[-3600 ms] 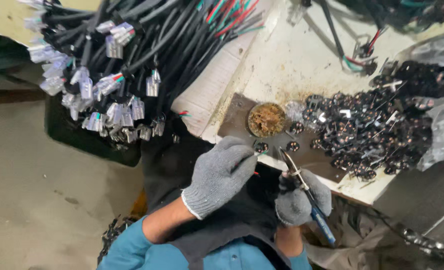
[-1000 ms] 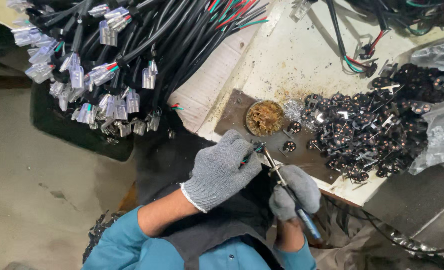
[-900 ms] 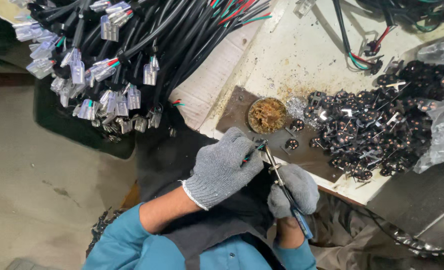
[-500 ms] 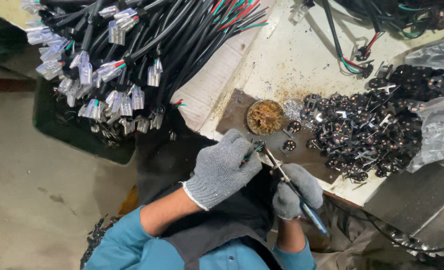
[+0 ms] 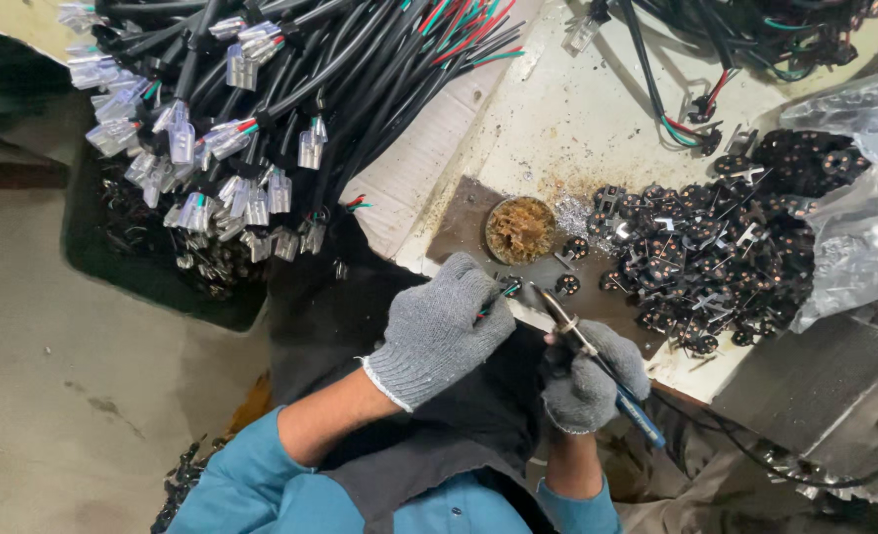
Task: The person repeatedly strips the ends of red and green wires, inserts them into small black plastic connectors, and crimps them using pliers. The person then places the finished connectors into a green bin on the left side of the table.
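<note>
Since half a second ago little has changed: the soldering iron (image 5: 597, 361) has stayed slanted from lower right to upper left, its tip close to the left hand's fingertips, and both hands sit in nearly the same spot at the near edge of the tabletop (image 5: 577, 119).

The left hand (image 5: 439, 331), in a grey knit glove, is curled palm-down with the forearm coming up from the lower left; its grip is pinched on thin red and green wire ends (image 5: 503, 290), though the pinch itself is small in this view and I cannot be sure how many wires it holds. The right hand (image 5: 592, 376), also gloved, has its grip clenched around the soldering iron, the blue handle jutting out below the fist.

Just beyond the tip lie a round tin of brownish flux (image 5: 520, 229) on a dark plate (image 5: 459, 222), and a heap of small black parts (image 5: 716, 247) to the right. A bundle of black cables with clear connectors (image 5: 261, 119) hangs over the tabletop's left edge.
</note>
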The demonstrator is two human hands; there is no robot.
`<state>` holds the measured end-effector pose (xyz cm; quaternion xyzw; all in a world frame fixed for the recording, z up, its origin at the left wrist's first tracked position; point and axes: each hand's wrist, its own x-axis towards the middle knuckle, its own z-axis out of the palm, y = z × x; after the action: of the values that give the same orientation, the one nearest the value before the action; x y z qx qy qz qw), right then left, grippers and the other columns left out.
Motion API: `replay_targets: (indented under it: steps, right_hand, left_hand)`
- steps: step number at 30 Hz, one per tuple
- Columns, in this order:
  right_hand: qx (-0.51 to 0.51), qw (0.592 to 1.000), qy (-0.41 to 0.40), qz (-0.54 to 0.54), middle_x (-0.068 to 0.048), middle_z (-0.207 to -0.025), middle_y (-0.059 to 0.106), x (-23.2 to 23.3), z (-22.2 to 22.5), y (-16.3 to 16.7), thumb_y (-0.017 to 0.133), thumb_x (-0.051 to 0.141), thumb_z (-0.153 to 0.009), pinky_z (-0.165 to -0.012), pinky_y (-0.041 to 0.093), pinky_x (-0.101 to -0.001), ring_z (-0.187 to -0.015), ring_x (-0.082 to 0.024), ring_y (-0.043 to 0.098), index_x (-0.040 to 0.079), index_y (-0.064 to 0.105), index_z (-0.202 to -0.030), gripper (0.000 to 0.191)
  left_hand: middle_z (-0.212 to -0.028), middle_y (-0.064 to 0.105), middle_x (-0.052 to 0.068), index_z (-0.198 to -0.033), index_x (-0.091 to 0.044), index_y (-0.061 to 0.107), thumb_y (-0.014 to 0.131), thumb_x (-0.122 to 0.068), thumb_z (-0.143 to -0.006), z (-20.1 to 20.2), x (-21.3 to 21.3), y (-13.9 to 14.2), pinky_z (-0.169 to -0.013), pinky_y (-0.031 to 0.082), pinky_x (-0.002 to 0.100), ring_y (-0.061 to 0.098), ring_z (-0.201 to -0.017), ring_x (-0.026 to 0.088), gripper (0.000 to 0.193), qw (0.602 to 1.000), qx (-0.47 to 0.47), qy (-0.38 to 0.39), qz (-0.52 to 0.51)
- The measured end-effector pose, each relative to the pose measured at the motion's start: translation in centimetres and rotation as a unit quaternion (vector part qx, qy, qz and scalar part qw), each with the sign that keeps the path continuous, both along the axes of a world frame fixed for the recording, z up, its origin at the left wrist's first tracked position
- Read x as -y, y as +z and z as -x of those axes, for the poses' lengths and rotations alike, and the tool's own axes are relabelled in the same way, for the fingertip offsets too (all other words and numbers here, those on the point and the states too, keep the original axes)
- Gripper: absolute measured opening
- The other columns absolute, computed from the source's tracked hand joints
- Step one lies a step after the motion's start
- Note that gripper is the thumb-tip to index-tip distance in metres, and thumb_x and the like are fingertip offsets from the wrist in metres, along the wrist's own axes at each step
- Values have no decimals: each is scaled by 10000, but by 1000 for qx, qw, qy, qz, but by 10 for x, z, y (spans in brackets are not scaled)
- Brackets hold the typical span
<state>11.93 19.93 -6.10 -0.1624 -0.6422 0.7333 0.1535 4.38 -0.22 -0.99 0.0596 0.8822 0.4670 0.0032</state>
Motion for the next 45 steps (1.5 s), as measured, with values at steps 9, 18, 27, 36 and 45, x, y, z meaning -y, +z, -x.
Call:
replay_targets:
  steps: [9, 18, 27, 36, 45]
  right_hand:
    - [-118, 926, -62, -353, -163, -914, 680, 45, 47, 75, 612, 286, -1007, -627, 543, -297, -672, -198, 640, -29, 495, -1311, 452]
    - [56, 965, -111, -231, -131, -1099, 736, 41, 34, 29, 584, 203, -1102, -604, 498, -241, -736, -152, 645, 0, 499, -1431, 395]
    - [-1, 908, 25, -419, -138, -1190, 674, 34, 34, 19, 765, -27, -975, -976, 563, -334, -1063, -197, 668, -58, 585, -1347, 414]
    - [-7, 960, 112, -256, -128, -1161, 704, 39, 45, 35, 755, -9, -952, -979, 586, -354, -1077, -217, 706, -2, 607, -1312, 389]
    - [-37, 853, 19, -520, -130, -1026, 732, 34, 53, 18, 807, 1, -885, -891, 546, -392, -919, -254, 705, 43, 645, -1139, 304]
  left_hand:
    - [-905, 598, 86, -885, -108, 623, 744, -216, -874, 0, 0, 2, -565, 509, 409, 662, -677, 302, 163, 1000, -2, 3, -4]
    - [-897, 604, 92, -864, -126, 629, 744, -241, -858, 2, 2, 4, -545, 509, 416, 668, -656, 307, 163, 1000, 10, -10, 0]
    - [-890, 587, 93, -836, -119, 606, 752, -246, -842, 0, 5, 1, -528, 496, 414, 645, -642, 307, 194, 1000, 1, -16, 7]
    - [-876, 596, 92, -825, -120, 608, 758, -229, -841, -3, 11, 1, -540, 503, 413, 650, -651, 308, 186, 1000, 1, 8, 20]
    - [-887, 622, 85, -860, -112, 642, 757, -219, -845, 0, 19, 0, -585, 528, 406, 676, -699, 303, 158, 1000, -4, 21, -13]
